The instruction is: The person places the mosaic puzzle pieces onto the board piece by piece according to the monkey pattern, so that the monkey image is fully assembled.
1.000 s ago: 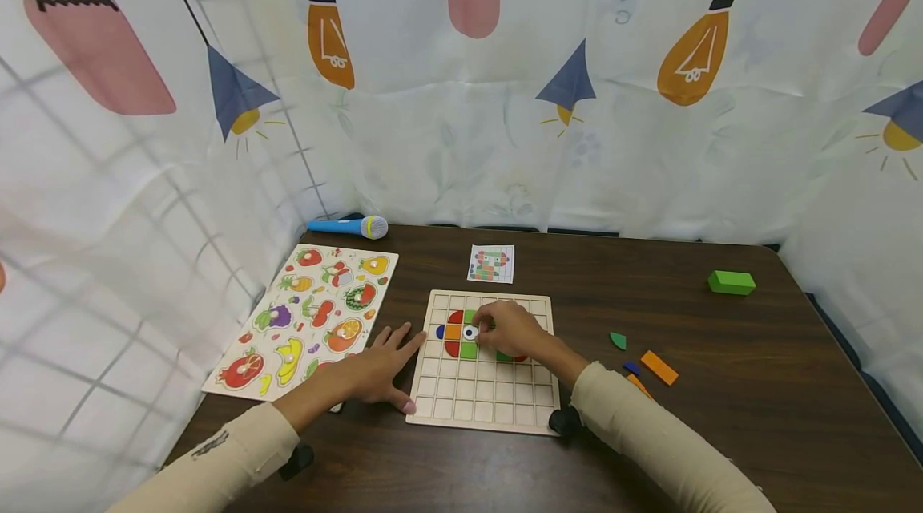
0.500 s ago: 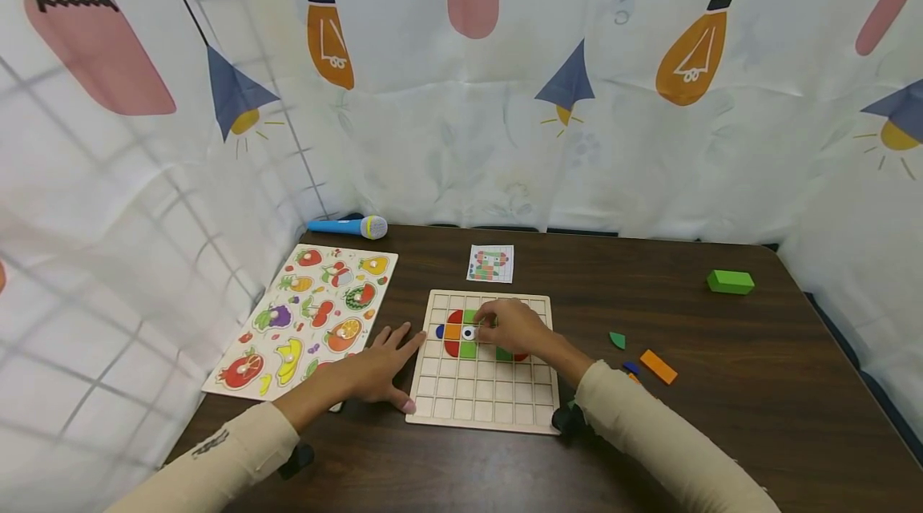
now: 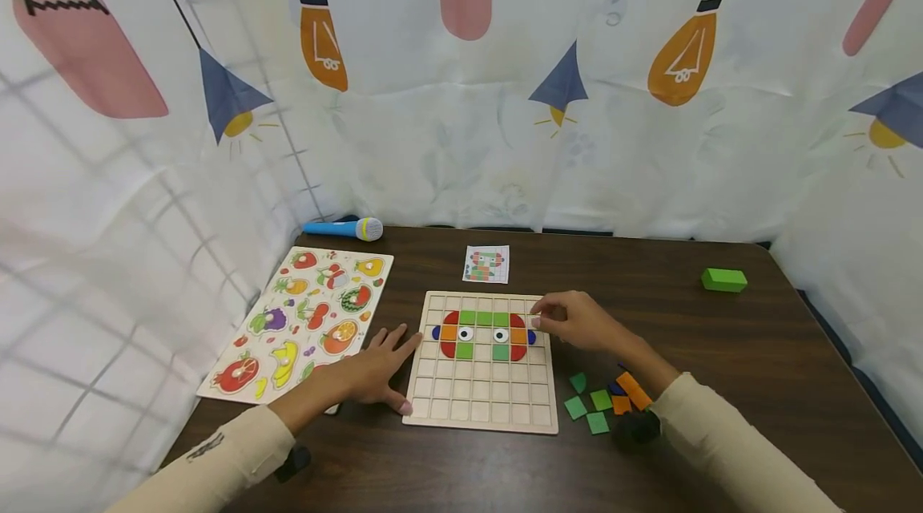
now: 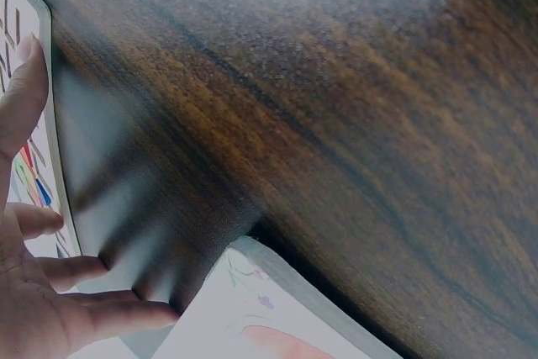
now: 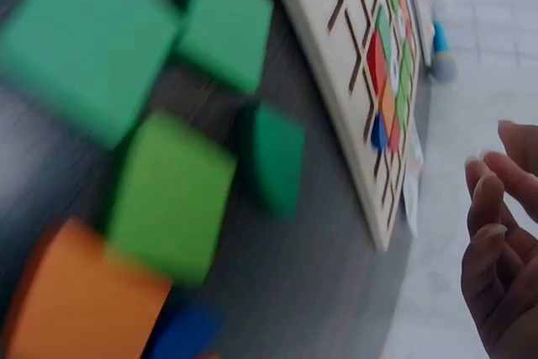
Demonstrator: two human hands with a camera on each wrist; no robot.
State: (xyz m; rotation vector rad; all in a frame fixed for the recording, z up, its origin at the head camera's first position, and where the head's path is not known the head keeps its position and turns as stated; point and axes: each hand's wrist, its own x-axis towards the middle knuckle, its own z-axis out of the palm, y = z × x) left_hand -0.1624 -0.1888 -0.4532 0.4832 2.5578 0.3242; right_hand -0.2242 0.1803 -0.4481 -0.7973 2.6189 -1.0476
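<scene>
A wooden grid board (image 3: 479, 401) lies on the table, with red, orange, green and blue tiles and two white eye tiles (image 3: 501, 334) set in its upper rows. My left hand (image 3: 378, 369) has its fingers spread, touching the board's left edge; in the left wrist view the left hand (image 4: 42, 283) reaches along that edge. My right hand (image 3: 577, 321) hovers by the board's upper right edge, beside the blue tile (image 3: 532, 337). In the right wrist view the right hand (image 5: 508, 250) has loosely bent fingers with nothing between them.
Loose pieces, including a green square (image 3: 598, 422) and an orange block (image 3: 634, 390), lie right of the board. A pattern card (image 3: 486, 264) sits behind it. A fruit puzzle board (image 3: 303, 313) is at left, a blue toy microphone (image 3: 342, 229) behind, a green block (image 3: 724, 280) far right.
My right hand has moved right, off the middle of the board to its right edge, uncovering the tiles on the right side and more loose pieces. The left hand stays in place.
</scene>
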